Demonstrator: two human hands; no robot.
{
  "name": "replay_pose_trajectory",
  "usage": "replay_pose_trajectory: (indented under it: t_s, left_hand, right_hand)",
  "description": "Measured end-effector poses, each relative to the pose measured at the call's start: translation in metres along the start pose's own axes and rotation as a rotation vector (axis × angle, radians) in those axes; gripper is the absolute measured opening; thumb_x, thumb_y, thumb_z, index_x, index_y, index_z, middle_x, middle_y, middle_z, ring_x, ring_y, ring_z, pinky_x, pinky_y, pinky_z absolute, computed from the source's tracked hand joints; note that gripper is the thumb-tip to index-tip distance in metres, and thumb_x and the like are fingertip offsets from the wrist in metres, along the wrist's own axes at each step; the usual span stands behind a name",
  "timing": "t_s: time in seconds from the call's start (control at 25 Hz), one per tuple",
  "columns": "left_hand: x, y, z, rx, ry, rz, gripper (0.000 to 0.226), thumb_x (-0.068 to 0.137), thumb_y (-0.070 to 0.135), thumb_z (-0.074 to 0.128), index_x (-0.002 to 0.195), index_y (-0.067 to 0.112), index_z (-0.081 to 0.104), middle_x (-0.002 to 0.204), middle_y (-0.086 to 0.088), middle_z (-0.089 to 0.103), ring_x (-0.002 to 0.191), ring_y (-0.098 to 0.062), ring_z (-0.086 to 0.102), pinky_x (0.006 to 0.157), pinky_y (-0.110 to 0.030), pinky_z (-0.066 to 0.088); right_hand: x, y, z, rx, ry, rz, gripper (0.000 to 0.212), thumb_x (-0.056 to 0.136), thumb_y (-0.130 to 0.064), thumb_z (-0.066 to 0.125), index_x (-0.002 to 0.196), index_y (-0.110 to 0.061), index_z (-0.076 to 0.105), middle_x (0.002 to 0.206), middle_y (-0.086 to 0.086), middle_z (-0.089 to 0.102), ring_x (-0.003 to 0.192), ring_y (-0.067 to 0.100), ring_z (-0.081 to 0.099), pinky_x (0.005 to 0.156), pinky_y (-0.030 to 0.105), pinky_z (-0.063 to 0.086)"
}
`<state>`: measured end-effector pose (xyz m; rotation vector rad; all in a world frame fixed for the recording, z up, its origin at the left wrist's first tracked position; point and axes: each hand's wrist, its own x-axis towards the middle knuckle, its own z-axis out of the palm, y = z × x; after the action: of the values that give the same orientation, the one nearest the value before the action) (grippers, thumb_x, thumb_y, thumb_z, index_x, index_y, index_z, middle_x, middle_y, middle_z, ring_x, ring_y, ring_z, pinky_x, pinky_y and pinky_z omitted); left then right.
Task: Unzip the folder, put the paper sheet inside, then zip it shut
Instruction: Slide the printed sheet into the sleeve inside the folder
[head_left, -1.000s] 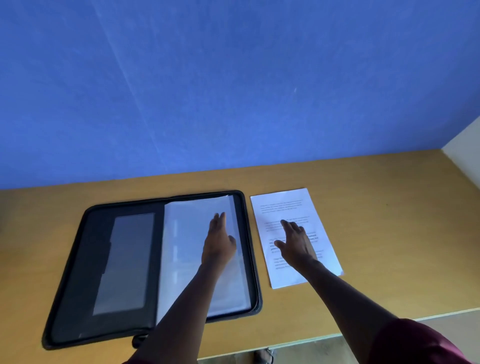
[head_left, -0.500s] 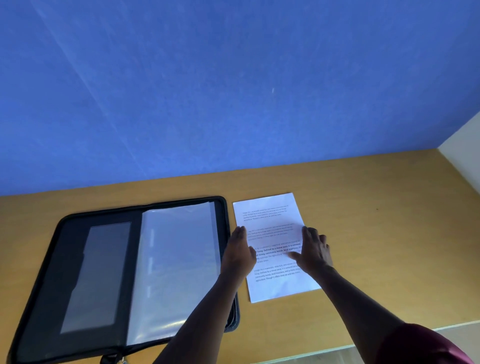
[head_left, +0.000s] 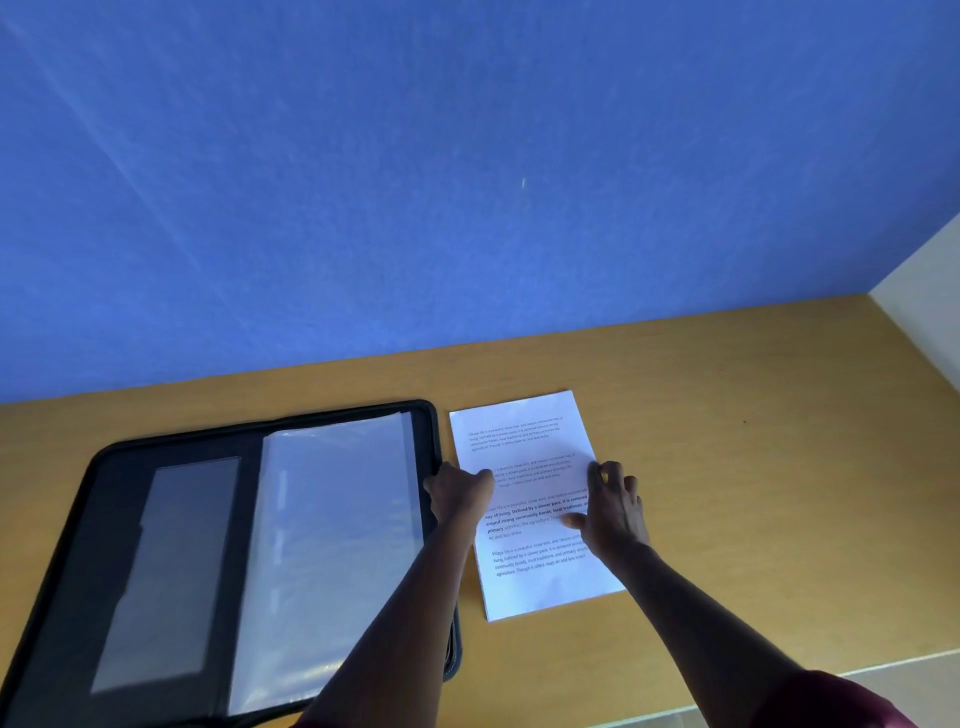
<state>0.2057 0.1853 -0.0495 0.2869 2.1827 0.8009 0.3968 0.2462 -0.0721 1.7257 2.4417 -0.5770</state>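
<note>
Both hands on paper sheet (head_left: 524, 457): left hand (head_left: 460, 496) curled at edge, right hand (head_left: 610, 512) fingers pressing.

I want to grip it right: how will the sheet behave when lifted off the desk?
The sheet looks like a single thin page lying flat, so probably floppy and very light. On the smooth desk it may slide rather than lift, likely why both hands work its edges.

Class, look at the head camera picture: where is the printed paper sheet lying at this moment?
The paper sheet lies flat on the wooden table, just right of the open folder, with the left hand and right hand at its edges.
</note>
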Motion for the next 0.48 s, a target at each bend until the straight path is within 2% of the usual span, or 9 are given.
replay_pose_trajectory:
  t_s: [0.08, 0.2, 0.28, 0.32, 0.4, 0.48]
  left_hand:
    - [0.0042, 0.0016, 0.0002, -0.054, -0.013, -0.014, 0.028, 0.072, 0.023, 0.059, 0.093, 0.006, 0.065, 0.106, -0.015, 0.067, 0.065, -0.021, 0.061, 0.048, -0.023, 0.037]
    - [0.0041, 0.0025, 0.0037, -0.029, 0.008, -0.021, 0.030, 0.073, 0.026, 0.063, 0.092, 0.002, 0.063, 0.104, -0.017, 0.065, 0.076, -0.028, 0.067, 0.047, -0.022, 0.035]
    - [0.0025, 0.0047, 0.0023, -0.028, 0.018, -0.006, 0.018, 0.075, 0.022, 0.063, 0.072, 0.006, 0.055, 0.086, -0.012, 0.059, 0.058, -0.022, 0.058, 0.044, -0.022, 0.030]
    - [0.0033, 0.0052, 0.0014, -0.043, 0.026, -0.005, 0.021, 0.076, 0.020, 0.063, 0.065, 0.009, 0.049, 0.078, -0.008, 0.054, 0.052, -0.018, 0.049, 0.045, -0.023, 0.029]
    - [0.0070, 0.0037, -0.0013, -0.070, 0.021, -0.023, 0.026, 0.075, 0.018, 0.063, 0.061, 0.010, 0.042, 0.067, -0.004, 0.047, 0.050, -0.017, 0.040, 0.049, -0.025, 0.030]
    - [0.0084, 0.0020, -0.0030, -0.095, 0.019, -0.041, 0.026, 0.073, 0.020, 0.064, 0.062, 0.010, 0.044, 0.064, -0.004, 0.047, 0.054, -0.019, 0.043, 0.052, -0.027, 0.032]
  right_hand:
    - [0.0006, 0.0001, -0.0002, 0.003, -0.004, -0.004, 0.083, 0.078, -0.040, 0.077, 0.140, -0.008, 0.033, 0.135, 0.009, 0.037, 0.109, 0.030, 0.041, 0.086, 0.040, 0.045]
    - [0.0002, 0.0003, -0.0012, -0.010, -0.004, -0.008, 0.083, 0.080, -0.040, 0.075, 0.141, -0.008, 0.031, 0.136, 0.009, 0.035, 0.111, 0.030, 0.040, 0.086, 0.039, 0.043]
    - [0.0003, 0.0005, -0.0016, -0.016, 0.000, -0.011, 0.082, 0.080, -0.040, 0.075, 0.142, -0.008, 0.030, 0.136, 0.009, 0.035, 0.111, 0.030, 0.040, 0.086, 0.038, 0.043]
    - [0.0003, 0.0006, -0.0018, -0.015, -0.001, -0.010, 0.082, 0.080, -0.040, 0.074, 0.142, -0.008, 0.030, 0.136, 0.009, 0.035, 0.111, 0.030, 0.040, 0.086, 0.038, 0.043]
    - [0.0001, 0.0014, -0.0017, -0.013, -0.004, -0.012, 0.082, 0.080, -0.041, 0.074, 0.142, -0.008, 0.030, 0.136, 0.009, 0.035, 0.111, 0.030, 0.039, 0.086, 0.039, 0.044]
    - [0.0004, 0.0018, -0.0013, -0.013, -0.004, -0.016, 0.082, 0.080, -0.041, 0.075, 0.141, -0.009, 0.030, 0.135, 0.009, 0.035, 0.112, 0.030, 0.039, 0.087, 0.039, 0.044]
